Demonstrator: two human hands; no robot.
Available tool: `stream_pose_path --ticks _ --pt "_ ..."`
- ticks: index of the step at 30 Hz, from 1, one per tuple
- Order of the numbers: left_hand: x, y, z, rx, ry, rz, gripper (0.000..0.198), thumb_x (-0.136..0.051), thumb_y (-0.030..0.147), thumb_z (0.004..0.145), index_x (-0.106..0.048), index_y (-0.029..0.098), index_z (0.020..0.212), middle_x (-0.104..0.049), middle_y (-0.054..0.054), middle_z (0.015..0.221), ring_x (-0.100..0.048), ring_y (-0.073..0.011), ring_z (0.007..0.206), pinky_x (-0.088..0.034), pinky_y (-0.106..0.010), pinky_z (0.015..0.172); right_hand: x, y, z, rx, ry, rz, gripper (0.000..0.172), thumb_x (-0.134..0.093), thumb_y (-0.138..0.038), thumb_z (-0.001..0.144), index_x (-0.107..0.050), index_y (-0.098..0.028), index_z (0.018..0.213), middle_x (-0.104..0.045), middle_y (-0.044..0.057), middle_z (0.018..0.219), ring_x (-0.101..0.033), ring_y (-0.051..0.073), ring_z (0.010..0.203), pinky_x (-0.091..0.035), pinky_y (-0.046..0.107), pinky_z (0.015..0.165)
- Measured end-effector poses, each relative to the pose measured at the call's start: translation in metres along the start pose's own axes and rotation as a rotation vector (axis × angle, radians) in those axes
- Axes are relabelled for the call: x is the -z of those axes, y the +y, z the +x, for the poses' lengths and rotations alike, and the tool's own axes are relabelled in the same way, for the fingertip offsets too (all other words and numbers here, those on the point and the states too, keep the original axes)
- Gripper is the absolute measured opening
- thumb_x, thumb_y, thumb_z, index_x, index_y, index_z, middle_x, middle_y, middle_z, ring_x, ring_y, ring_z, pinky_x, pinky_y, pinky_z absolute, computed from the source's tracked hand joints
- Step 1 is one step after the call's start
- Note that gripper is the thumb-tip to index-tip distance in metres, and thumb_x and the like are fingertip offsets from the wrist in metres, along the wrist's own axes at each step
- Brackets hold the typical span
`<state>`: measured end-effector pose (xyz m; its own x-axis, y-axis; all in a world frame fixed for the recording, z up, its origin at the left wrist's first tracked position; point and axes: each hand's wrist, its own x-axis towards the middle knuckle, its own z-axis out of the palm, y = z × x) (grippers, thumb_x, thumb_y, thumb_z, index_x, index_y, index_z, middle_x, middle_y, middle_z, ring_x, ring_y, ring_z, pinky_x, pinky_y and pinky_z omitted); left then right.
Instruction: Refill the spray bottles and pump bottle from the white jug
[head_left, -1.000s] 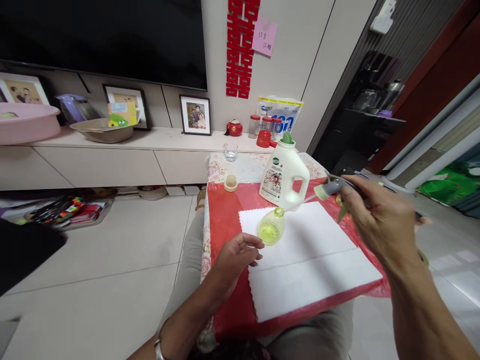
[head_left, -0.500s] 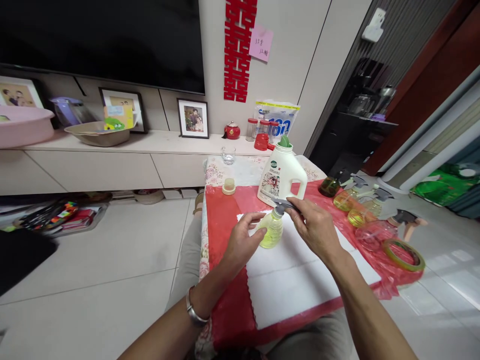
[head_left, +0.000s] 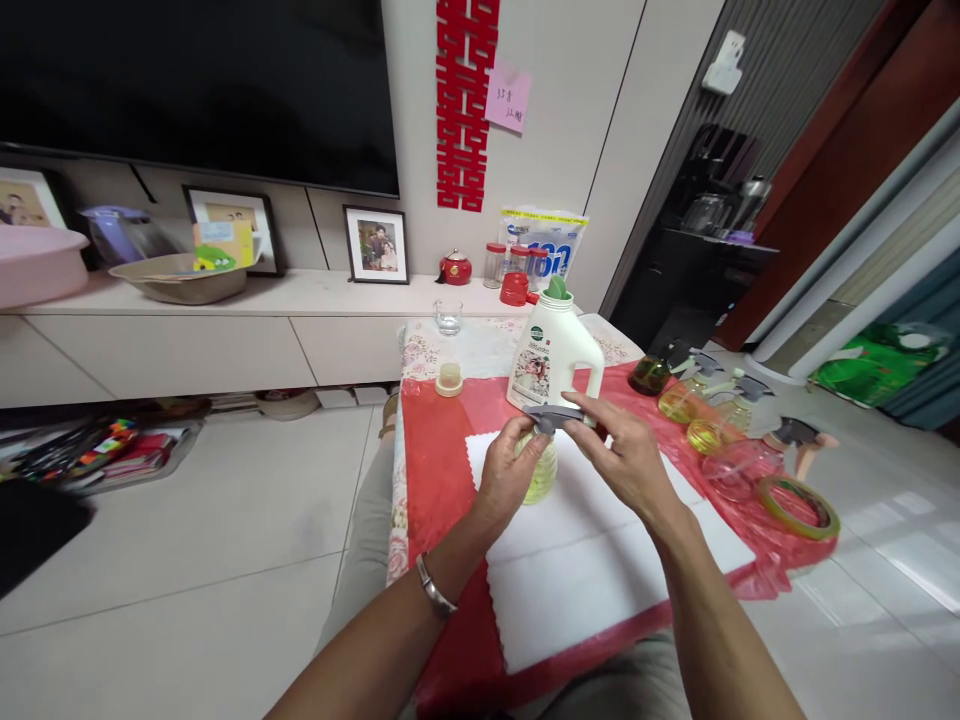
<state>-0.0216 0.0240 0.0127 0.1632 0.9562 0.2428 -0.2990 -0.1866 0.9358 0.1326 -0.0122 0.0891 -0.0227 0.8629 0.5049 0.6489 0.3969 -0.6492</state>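
A small ribbed spray bottle (head_left: 541, 484) with yellow liquid stands upright on the white sheet (head_left: 585, 580). My left hand (head_left: 508, 472) is closed around its upper part, thumb and fingers near the neck. On top sits a grey spray head (head_left: 556, 416), and my right hand (head_left: 621, 450) has its fingers closed on the trigger side. Part of the bottle is hidden behind my left hand. Just behind stands a white detergent jug (head_left: 549, 350) with a green piece in its mouth.
A pale cap (head_left: 449, 379) and a glass cup (head_left: 448, 316) stand at the table's far left. Along the right edge are several spray bottles (head_left: 739, 466) and a roll of tape (head_left: 799, 506). Red plastic (head_left: 442, 470) covers the table under the sheet.
My left hand has moved up from the bottle's body to its neck. The spray head has turned to lie more level, with my right hand still on it. The view has shifted slightly.
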Motion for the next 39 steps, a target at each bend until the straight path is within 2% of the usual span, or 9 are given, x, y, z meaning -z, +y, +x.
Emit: stream_pose_path --ticks 4,8,12,18,23,27,32,36,39 --pt "0.000 -0.003 0.000 0.026 0.005 -0.019 0.028 -0.068 0.038 0.086 -0.066 0.021 0.108 -0.072 -0.007 0.113 -0.064 -0.0232 0.112 -0.047 -0.034 0.098 -0.022 0.036 -0.018 -0.145 0.122 0.293 0.065 -0.017 -0.056 0.105 -0.060 -0.013 0.129 -0.065 0.008 0.093 -0.059 0.014 0.072 -0.051 0.031 0.068" --pt "0.001 -0.009 0.000 0.014 0.009 0.001 0.032 -0.068 0.040 0.086 -0.065 0.022 0.112 -0.071 -0.006 0.115 -0.064 -0.0223 0.110 -0.047 -0.033 0.097 -0.060 0.060 -0.034 -0.236 0.126 0.472 0.044 -0.052 -0.052 0.100 -0.061 -0.012 0.118 -0.064 0.007 0.103 -0.063 0.014 0.087 -0.056 0.032 0.079" --pt "0.002 -0.012 0.001 -0.029 0.031 0.064 0.033 -0.067 0.042 0.086 -0.064 0.022 0.112 -0.067 -0.007 0.116 -0.062 -0.0223 0.114 -0.046 -0.033 0.099 -0.084 0.062 -0.037 -0.243 0.128 0.564 0.039 -0.058 -0.044 0.099 -0.060 -0.013 0.122 -0.061 0.009 0.118 -0.061 0.018 0.103 -0.055 0.038 0.090" --pt "0.001 -0.011 0.002 -0.126 0.094 0.147 0.026 -0.068 0.040 0.084 -0.066 0.022 0.104 -0.061 -0.004 0.106 -0.062 -0.0208 0.106 -0.047 -0.033 0.098 -0.091 0.050 -0.035 -0.234 0.162 0.595 0.039 -0.059 -0.044 0.098 -0.061 -0.013 0.121 -0.061 0.009 0.117 -0.061 0.019 0.105 -0.054 0.040 0.093" --pt "-0.002 -0.010 -0.002 -0.096 0.130 0.102 0.029 -0.067 0.041 0.086 -0.065 0.023 0.108 -0.064 -0.005 0.111 -0.061 -0.0218 0.111 -0.046 -0.034 0.101 -0.097 0.048 -0.033 -0.219 0.188 0.612 0.037 -0.060 -0.043 0.098 -0.061 -0.013 0.121 -0.060 0.009 0.120 -0.060 0.019 0.107 -0.053 0.041 0.095" --pt "-0.004 -0.005 -0.006 -0.060 0.098 0.001 0.029 -0.060 0.042 0.092 -0.060 0.023 0.114 -0.066 -0.006 0.116 -0.062 -0.0215 0.113 -0.047 -0.034 0.101 -0.102 0.048 -0.030 -0.212 0.225 0.641 0.035 -0.062 -0.041 0.097 -0.062 -0.013 0.117 -0.061 0.009 0.120 -0.060 0.019 0.109 -0.053 0.041 0.096" --pt "-0.004 -0.003 -0.004 -0.066 0.109 0.058 0.027 -0.057 0.043 0.093 -0.066 0.021 0.107 -0.067 -0.007 0.110 -0.062 -0.0231 0.110 -0.047 -0.035 0.099 -0.104 0.048 -0.030 -0.222 0.228 0.680 0.037 -0.066 -0.042 0.093 -0.061 -0.013 0.116 -0.064 0.007 0.109 -0.063 0.016 0.094 -0.055 0.036 0.086" --pt "-0.004 -0.007 0.000 -0.071 0.078 -0.032 0.031 -0.064 0.045 0.087 -0.067 0.019 0.106 -0.067 -0.008 0.108 -0.065 -0.0248 0.106 -0.051 -0.037 0.096 -0.102 0.047 -0.029 -0.195 0.249 0.657 0.038 -0.072 -0.040 0.084 -0.068 -0.017 0.115 -0.064 0.007 0.117 -0.059 0.020 0.111 -0.048 0.037 0.099" --pt "-0.002 -0.009 0.002 -0.063 0.026 -0.102 0.033 -0.066 0.044 0.086 -0.068 0.019 0.107 -0.069 -0.008 0.110 -0.066 -0.0256 0.106 -0.052 -0.037 0.095 -0.103 0.048 -0.030 -0.202 0.284 0.618 0.037 -0.074 -0.040 0.082 -0.069 -0.017 0.111 -0.063 0.007 0.116 -0.058 0.021 0.112 -0.048 0.037 0.099"
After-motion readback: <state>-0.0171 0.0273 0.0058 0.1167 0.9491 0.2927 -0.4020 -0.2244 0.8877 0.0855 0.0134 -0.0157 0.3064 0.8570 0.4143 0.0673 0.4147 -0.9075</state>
